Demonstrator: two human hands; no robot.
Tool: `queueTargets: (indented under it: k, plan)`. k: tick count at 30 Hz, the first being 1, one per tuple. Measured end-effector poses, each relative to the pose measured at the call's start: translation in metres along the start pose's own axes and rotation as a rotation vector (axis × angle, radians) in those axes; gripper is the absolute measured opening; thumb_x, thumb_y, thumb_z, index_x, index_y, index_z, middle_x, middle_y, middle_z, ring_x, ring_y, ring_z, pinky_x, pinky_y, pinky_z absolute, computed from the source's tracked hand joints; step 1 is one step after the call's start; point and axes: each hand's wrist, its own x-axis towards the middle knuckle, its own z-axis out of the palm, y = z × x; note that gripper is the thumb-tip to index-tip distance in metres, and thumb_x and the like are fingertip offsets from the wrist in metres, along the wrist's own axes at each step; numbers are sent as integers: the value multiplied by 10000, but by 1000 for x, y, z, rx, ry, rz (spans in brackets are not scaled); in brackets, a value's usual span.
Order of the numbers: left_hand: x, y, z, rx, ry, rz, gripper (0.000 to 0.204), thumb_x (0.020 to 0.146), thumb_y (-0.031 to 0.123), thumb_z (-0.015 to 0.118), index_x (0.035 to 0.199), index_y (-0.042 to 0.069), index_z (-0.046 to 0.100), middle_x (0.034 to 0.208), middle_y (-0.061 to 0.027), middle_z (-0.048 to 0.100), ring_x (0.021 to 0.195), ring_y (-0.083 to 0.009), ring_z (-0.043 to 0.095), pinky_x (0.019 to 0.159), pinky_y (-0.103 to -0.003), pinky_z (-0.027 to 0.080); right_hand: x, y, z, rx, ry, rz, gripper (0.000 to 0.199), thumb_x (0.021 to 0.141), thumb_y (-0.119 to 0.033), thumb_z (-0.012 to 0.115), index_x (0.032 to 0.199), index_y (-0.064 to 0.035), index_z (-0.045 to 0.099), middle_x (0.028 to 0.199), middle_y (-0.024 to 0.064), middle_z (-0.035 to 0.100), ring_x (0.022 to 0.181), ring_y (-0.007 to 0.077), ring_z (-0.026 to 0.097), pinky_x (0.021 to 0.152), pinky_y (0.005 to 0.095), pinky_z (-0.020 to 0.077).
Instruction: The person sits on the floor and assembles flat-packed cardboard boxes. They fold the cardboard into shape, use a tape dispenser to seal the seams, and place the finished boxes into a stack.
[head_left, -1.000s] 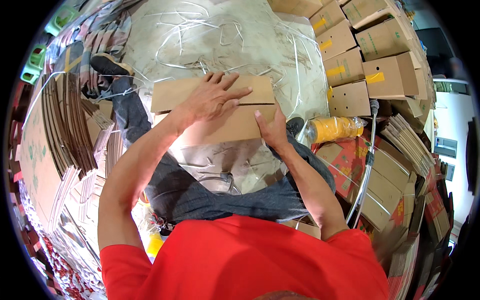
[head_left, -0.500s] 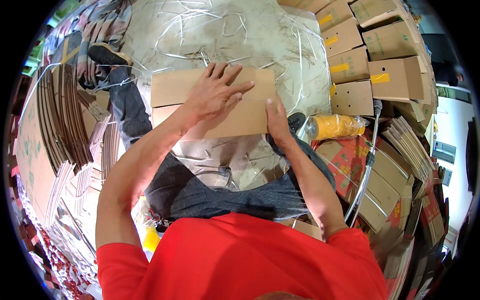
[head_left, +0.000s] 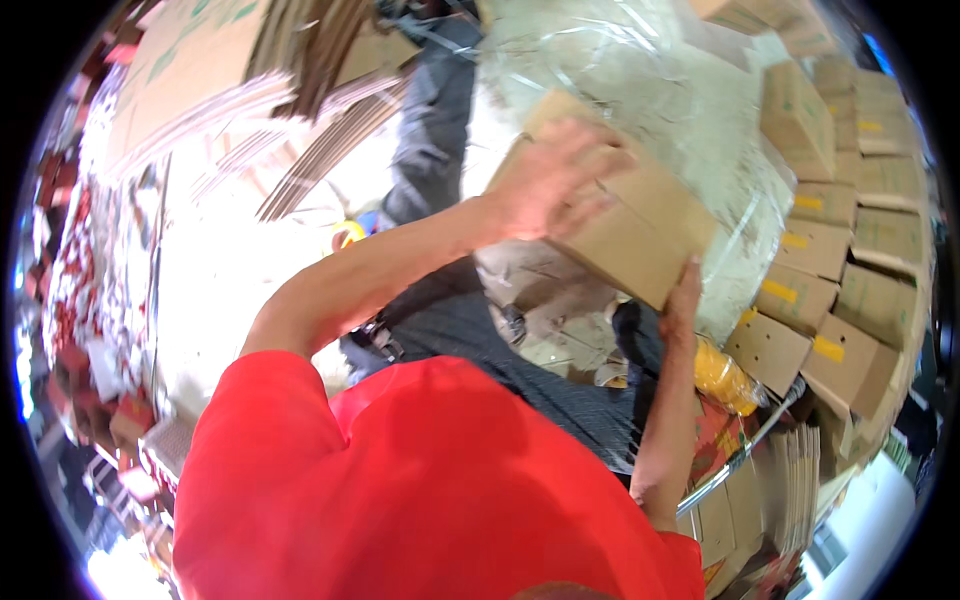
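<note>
A closed brown cardboard box (head_left: 655, 215) sits in front of me, slanting down to the right in the picture. Over its left part is my left hand (head_left: 560, 180), smeared by motion but with its fingers spread; whether it touches the top cannot be made out. My right hand (head_left: 682, 298) grips the box at its lower right corner, thumb up along the end, the other fingers mostly hidden. Between my legs in dark trousers (head_left: 480, 325), the floor shows below the box.
Stacked boxes with yellow tape (head_left: 815, 245) line the right. Nearer are wrapped yellow tape rolls (head_left: 725, 378) and a metal pole (head_left: 740, 455). Flattened cardboard (head_left: 200, 60) is piled at upper left, with a yellow ring (head_left: 347, 235) below it. Pale straps (head_left: 600, 45) litter the floor.
The whole view has swung round, so the surroundings are shifted and the box now looks tilted. My left hand has moved toward the box's left end; my right hand stays at its right end.
</note>
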Motion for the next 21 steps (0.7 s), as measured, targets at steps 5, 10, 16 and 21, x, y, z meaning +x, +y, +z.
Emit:
queueTargets:
  k: [5,10,16,21]
  plan:
    - [-188,-82,-106,420,322,-580,256,849,108,743,1091,46,690,929,-155,650,908,-351,635,832,-472,501,0,-4,-2,-8,-5,43,622,1121,-476,405,1506,10,464,1437,141,579,1273,258,587,1074,400,476]
    - [-366,-67,-96,539,73,-1068,462,814,175,790,1213,54,591,1191,-154,659,1120,-388,610,963,-508,468,-7,-14,7,-65,-9,75,655,1113,-498,419,1536,1,418,1487,141,537,1319,273,555,1101,400,453]
    - [-422,-99,-52,592,-19,-1198,663,777,150,811,1349,14,503,1373,-212,591,1320,-404,504,1085,-529,408,-13,-13,1,-84,-23,75,675,1107,-515,420,1559,-15,392,1517,133,508,1357,282,525,1119,413,436]
    - [-400,-118,-49,403,143,-1321,460,861,22,572,1309,-37,480,1077,-279,680,1089,-456,642,1123,-541,363,-12,-15,2,-57,-39,70,650,1114,-498,400,1551,-17,409,1495,126,525,1335,274,540,1111,410,444]
